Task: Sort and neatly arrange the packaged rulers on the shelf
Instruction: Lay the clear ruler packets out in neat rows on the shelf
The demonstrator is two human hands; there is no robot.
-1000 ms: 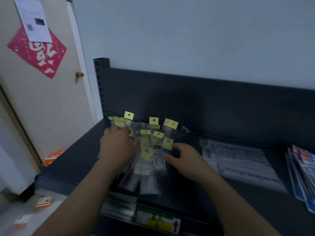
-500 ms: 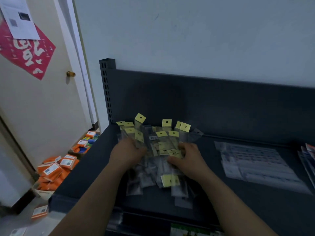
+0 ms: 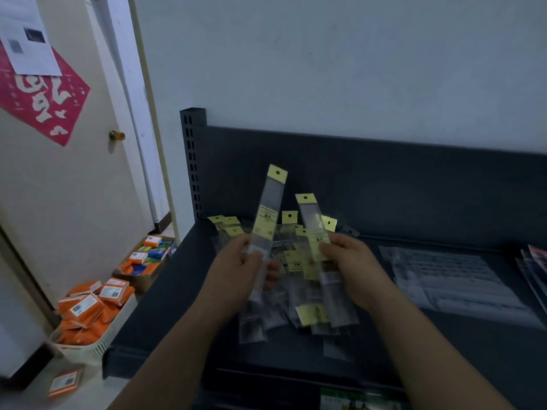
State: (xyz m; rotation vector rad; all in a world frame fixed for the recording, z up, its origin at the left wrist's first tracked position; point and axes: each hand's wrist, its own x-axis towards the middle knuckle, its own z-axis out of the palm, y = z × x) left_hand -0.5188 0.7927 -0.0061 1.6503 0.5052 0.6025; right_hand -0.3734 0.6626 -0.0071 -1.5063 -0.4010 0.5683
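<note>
On the dark shelf [image 3: 183, 291], centre of view: loose pile of packaged rulers [image 3: 312, 315], clear sleeves with yellow header tabs, fanned and overlapping, most tabs pointing to 12 o'clock towards the back panel. Left hand [image 3: 239, 261] sits over the pile's 9 o'clock side, fingers curled round one ruler packet [image 3: 270, 202]; the packet is raised off the pile, its tab end leaning to about 1 o'clock. Right hand [image 3: 352, 261] is at the pile's 3 o'clock side, thumb and fingers pinching a second ruler packet [image 3: 310, 217], tab end leaning to about 11 o'clock, lower end overlapping the pile. The two raised packets are apart at the top, with pile tabs showing between them. At 3 o'clock of the pile, well apart: flat clear packets [image 3: 444, 276] lying on the shelf, then colourful packets [image 3: 535, 261] at the frame edge. Slotted upright post [image 3: 192, 161] at the shelf's back left corner. On the floor at 8 o'clock: white basket [image 3: 97, 347] full of orange boxes, a cardboard box [image 3: 145, 279] with orange and blue items beyond it. Door at 10 o'clock carries a red poster [image 3: 44, 102] and a white sheet [image 3: 26, 37].
</note>
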